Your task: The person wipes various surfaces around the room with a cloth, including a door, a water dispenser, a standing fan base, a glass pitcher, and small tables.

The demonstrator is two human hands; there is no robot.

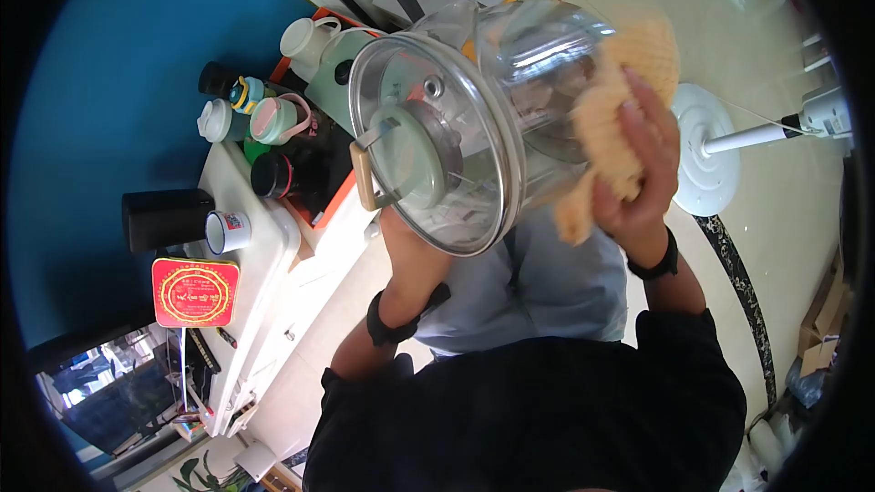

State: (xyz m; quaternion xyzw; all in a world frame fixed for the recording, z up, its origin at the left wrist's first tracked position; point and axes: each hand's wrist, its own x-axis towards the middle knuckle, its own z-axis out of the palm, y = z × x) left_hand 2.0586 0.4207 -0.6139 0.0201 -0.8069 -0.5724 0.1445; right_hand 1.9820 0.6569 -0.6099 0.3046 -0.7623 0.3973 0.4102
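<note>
Well — right hand [649, 169] holds yellow cloth [606, 132] against glass pot [538, 50].

Head camera: on the person's head, facing forward and steeply down over the black shirt [529, 410]
Clear pot [542, 59]: close before the lens
Floor [788, 255]: farther below
View edge: round, dark

Looks like a home. White cabinet [273, 314] crowded with cups [215, 121], glossy screen [114, 405], leafy plant [193, 476].
</note>
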